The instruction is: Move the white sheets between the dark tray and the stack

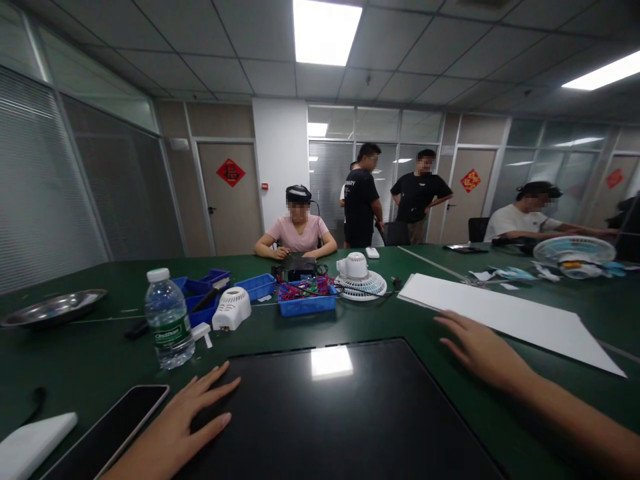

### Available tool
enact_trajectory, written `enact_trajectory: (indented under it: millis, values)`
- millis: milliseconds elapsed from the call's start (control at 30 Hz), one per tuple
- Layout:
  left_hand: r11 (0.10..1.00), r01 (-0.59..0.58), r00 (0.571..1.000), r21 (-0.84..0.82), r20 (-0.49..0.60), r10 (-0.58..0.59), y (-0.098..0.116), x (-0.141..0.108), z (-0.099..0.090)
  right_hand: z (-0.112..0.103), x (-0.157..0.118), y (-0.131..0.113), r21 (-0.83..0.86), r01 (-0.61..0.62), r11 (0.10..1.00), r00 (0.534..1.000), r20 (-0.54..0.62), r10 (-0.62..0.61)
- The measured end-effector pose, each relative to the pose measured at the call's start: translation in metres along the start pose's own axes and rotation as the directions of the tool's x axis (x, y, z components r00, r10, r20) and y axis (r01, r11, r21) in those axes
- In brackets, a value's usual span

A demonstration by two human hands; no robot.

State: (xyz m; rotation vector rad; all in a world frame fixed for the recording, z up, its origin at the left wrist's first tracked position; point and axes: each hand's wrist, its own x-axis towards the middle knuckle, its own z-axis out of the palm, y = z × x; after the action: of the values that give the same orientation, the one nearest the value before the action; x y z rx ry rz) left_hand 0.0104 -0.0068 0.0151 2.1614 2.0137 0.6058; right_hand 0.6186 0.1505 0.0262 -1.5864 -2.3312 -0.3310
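A black flat screen-like panel (pixel 340 413) lies on the green table in front of me, reflecting a ceiling light. My left hand (pixel 187 417) is over the panel's left edge, its fingers spread and holding nothing. To the right of the panel, my right hand (pixel 480 350) is held with fingers apart and nothing in it, near the edge of some white sheets (pixel 515 320). A phone (pixel 117 427) lies beside my left wrist. Beyond my left hand stands a water bottle (pixel 169 323) with a green label.
Across the green table (pixel 260 327) are a blue bin of wires (pixel 306 305), other blue bins, a white fan part (pixel 231 308), a fan assembly (pixel 363 283) and a metal tray (pixel 55 307). A person in pink (pixel 299 233) sits opposite; others are further back and right.
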Motion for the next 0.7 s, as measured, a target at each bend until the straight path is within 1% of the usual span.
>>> enact_trajectory:
  millis: [67,100,133,167,233,300,367,433,533,633,700]
  values:
    - [0.999,0.021,1.000,0.025,0.008,-0.021,-0.001,-0.001,-0.001,0.019,0.012,0.059,-0.034,-0.181,0.983,0.984,-0.014,0.180]
    - [0.999,0.024,1.000,0.040,0.016,-0.025,-0.001,-0.002,-0.001,0.029,0.013,0.085,-0.044,-0.275,0.961,0.962,-0.014,0.274]
    - [0.998,0.023,0.999,0.054,0.024,-0.025,0.000,-0.002,-0.002,0.039,0.012,0.106,-0.050,-0.372,0.927,0.928,-0.006,0.373]
    - [0.998,0.019,0.999,0.065,0.032,-0.021,0.001,-0.002,-0.003,0.048,0.011,0.123,-0.049,-0.440,0.897,0.897,0.018,0.441]
    - [0.997,0.001,0.999,0.077,0.037,-0.004,0.003,-0.001,-0.004,0.064,0.006,0.147,-0.040,-0.477,0.878,0.874,0.077,0.479]
    - [0.997,-0.017,0.999,0.081,0.029,0.014,0.004,0.000,-0.005,0.075,0.000,0.159,-0.034,-0.453,0.891,0.883,0.122,0.454]
    - [0.997,-0.033,0.999,0.075,0.003,0.033,0.002,0.001,-0.004,0.078,-0.011,0.162,-0.038,-0.422,0.906,0.895,0.143,0.423]
    - [0.997,-0.045,0.999,0.063,-0.023,0.047,-0.002,0.002,-0.002,0.076,-0.027,0.160,-0.039,-0.382,0.923,0.910,0.160,0.383]
    - [0.998,-0.049,0.998,0.050,-0.029,0.050,-0.008,0.001,0.001,0.069,-0.061,0.155,-0.026,-0.315,0.949,0.932,0.178,0.315]
    - [0.998,-0.009,1.000,0.060,0.011,0.009,-0.010,0.000,0.003,0.063,-0.095,0.152,-0.005,-0.320,0.947,0.937,0.146,0.317]
    - [0.997,0.001,1.000,0.071,0.028,-0.003,-0.007,0.000,0.003,0.059,-0.112,0.153,0.024,-0.326,0.945,0.945,0.047,0.325]
